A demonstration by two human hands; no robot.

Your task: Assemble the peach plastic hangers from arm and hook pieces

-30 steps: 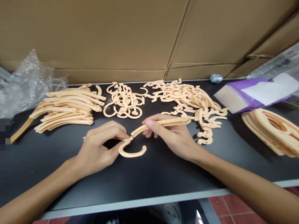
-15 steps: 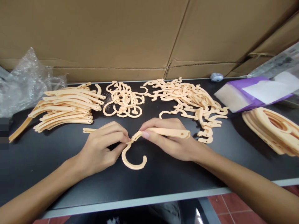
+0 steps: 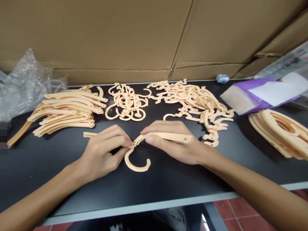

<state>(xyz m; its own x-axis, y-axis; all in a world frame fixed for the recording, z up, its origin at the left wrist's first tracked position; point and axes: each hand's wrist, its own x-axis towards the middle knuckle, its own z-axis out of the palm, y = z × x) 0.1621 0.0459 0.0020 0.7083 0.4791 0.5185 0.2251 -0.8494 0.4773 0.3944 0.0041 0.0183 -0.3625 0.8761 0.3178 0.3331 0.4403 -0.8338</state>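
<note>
My right hand [image 3: 172, 141] is closed on a cream plastic hanger arm [image 3: 172, 137], thumb and fingers pinching it near its inner end. That end meets the top of a cream hanger hook [image 3: 137, 168], whose curve points down toward me. Closed in a pinch at this joint is my left hand [image 3: 107, 149]; its fingertips hide part of it. Another arm piece [image 3: 89, 134] sticks out to the left from behind my left hand, and its inner end is hidden.
Hanger arms [image 3: 67, 110] are piled at the left, loose hooks [image 3: 127, 104] in the middle, and smaller curved pieces [image 3: 192, 99] right of them. Several larger cream parts [image 3: 279, 134] stack at the right, near a purple packet [image 3: 257, 83]. Clear plastic [image 3: 29, 86] and cardboard [image 3: 96, 38] stand behind.
The hook and the held arm have shifted very slightly in view. Both hands keep the same grip.
</note>
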